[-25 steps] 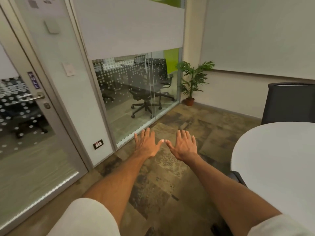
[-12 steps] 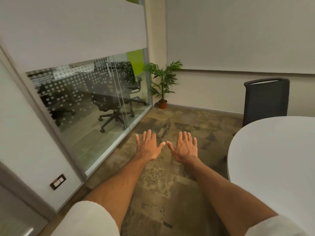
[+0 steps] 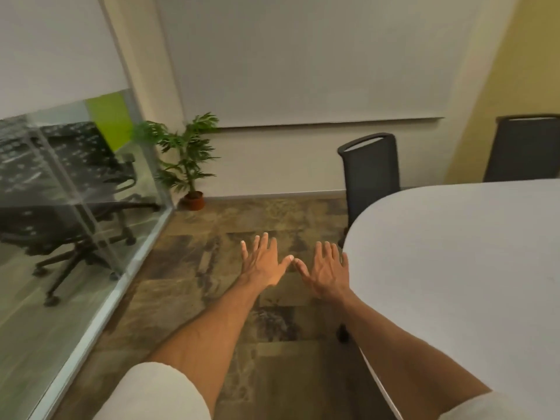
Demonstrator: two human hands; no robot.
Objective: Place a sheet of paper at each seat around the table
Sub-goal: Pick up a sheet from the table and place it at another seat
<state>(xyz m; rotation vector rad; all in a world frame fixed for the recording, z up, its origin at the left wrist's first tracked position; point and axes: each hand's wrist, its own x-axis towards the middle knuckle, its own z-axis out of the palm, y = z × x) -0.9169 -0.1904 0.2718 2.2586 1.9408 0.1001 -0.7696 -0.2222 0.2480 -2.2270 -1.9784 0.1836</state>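
Observation:
My left hand point(image 3: 263, 262) and my right hand point(image 3: 325, 269) are stretched out in front of me, palms down, fingers straight and spread, thumbs nearly touching. Both are empty and hover over the floor. My right hand is just left of the rounded end of the white table point(image 3: 454, 268), whose top is bare where I can see it. A black chair point(image 3: 371, 174) stands at the table's far end and a second black chair point(image 3: 525, 148) at its far right. No sheet of paper is in view.
A glass partition point(image 3: 69, 207) runs along the left, with office chairs behind it. A potted plant point(image 3: 189, 165) stands in the far corner. Patterned carpet point(image 3: 188, 268) covers the floor between glass and table. A whiteboard point(image 3: 303, 56) hangs on the far wall.
My view has swung to the right: the door has left the frame, and the table and a second chair have come in. My hands keep the same spread pose.

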